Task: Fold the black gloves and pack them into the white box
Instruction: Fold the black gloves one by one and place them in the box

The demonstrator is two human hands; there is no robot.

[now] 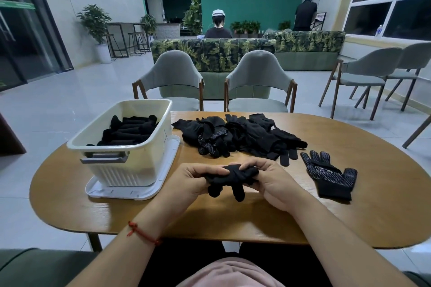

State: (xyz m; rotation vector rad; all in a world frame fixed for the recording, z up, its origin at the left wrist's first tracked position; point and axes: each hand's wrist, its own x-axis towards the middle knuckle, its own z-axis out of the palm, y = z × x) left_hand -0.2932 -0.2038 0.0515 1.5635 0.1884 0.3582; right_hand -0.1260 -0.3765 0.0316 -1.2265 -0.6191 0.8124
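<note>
Both hands hold one bunched black glove (229, 179) above the wooden table's near middle. My left hand (189, 182) grips its left end and my right hand (270, 182) pinches its right end; two glove fingers hang down between them. A white box (140, 165) stands to the left on its lid, with several folded black gloves (130, 131) inside. A pile of loose black gloves (238, 137) lies beyond my hands. A single dotted black glove (331, 175) lies flat, palm up, to the right.
The white lid (130, 193) under the box juts toward the table's front. The oval wooden table (349, 216) ends close to my body. Two grey chairs (256, 81) stand at the far side, more chairs at the right. Two people are far behind.
</note>
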